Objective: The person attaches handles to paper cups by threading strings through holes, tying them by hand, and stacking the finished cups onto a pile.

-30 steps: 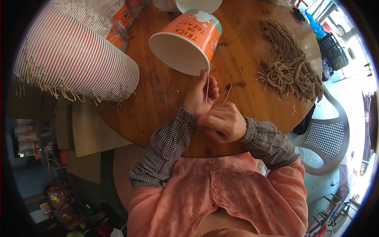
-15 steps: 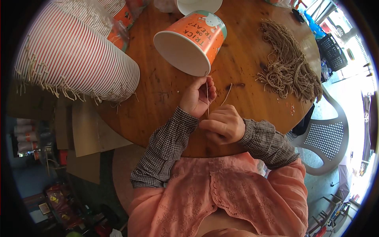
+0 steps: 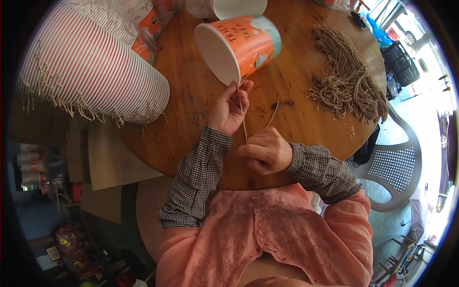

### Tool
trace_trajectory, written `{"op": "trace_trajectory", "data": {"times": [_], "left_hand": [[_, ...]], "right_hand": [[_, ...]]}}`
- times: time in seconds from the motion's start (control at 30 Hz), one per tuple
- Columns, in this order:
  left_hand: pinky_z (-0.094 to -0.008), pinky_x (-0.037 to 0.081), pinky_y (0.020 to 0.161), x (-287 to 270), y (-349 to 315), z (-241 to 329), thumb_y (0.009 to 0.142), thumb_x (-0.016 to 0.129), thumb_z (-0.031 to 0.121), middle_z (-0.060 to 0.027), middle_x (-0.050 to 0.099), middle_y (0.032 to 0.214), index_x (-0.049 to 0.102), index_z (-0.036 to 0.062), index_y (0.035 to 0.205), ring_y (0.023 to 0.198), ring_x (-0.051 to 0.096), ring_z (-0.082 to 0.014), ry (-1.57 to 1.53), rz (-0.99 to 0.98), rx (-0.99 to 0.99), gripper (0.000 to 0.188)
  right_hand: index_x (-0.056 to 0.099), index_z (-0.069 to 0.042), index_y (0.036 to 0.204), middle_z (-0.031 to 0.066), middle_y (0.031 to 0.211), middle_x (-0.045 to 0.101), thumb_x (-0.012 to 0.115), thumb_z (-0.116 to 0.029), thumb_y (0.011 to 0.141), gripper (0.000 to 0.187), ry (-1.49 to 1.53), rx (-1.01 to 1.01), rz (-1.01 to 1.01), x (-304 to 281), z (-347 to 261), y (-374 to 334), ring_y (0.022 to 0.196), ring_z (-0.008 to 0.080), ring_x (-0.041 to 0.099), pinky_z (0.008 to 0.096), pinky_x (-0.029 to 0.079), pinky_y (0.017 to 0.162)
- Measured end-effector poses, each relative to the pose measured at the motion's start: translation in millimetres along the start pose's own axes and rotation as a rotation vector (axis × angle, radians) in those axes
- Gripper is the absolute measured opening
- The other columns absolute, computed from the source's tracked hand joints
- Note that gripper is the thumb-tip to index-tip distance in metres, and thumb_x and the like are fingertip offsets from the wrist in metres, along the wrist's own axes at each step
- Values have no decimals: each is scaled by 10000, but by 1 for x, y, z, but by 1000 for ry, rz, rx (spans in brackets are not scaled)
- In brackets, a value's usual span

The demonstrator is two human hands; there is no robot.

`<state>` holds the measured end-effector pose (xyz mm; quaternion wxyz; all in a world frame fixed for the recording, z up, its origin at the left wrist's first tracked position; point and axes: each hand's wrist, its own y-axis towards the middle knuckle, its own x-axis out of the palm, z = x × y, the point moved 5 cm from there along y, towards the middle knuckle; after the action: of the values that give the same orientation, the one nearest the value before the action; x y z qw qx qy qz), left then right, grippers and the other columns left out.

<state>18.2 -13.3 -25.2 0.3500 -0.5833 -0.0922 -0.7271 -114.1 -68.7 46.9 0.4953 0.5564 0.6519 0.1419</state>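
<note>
pinching a thin string [image 3: 243,119], both hands' fingers [image 3: 248,152] hide its ends

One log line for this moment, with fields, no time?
left hand: pinches string at paper cup rim | right hand: holds string lower end | cup: on side, wooden table

Two hands [image 3: 248,129], one tipped bucket [image 3: 239,45]

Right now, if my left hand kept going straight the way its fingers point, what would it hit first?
Most likely the white rim of the orange paper bucket lying on its side. The left hand points up the table toward it, fingers pinching the string just below the rim; height above the table is hard to judge.
</note>
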Motion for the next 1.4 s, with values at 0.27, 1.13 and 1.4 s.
{"op": "trace_trajectory", "data": {"times": [0.27, 1.13, 1.4], "left_hand": [[-255, 522, 622, 12, 0, 30, 926, 616, 175, -40, 669, 846, 609, 37, 996, 732, 660, -148, 817, 206, 529, 155], [-320, 516, 626, 59, -50, 84, 920, 556, 54, -106, 644, 812, 637, -18, 950, 682, 631, -225, 1538, 124, 1543, 112], [-253, 509, 587, 78, -48, 11, 949, 523, 63, -95, 668, 900, 637, -35, 1028, 617, 633, -146, 1357, -209, 982, 170]], "right_hand": [[616, -47, 942, 83, 733, 592, 599, -24, 700, 244, 98, 212, -76, -5, 6, 3, 629, 269, 612, 353, 500, 552], [556, -35, 1088, 64, 932, 609, 435, -76, 992, 159, 1345, 470, 602, -74, 89, 8, 770, 154, 630, 305, 554, 715], [543, -44, 1088, 50, 916, 601, 426, -89, 1000, 153, 1488, 441, 579, -66, 81, 13, 791, 161, 627, 303, 533, 716]]}}
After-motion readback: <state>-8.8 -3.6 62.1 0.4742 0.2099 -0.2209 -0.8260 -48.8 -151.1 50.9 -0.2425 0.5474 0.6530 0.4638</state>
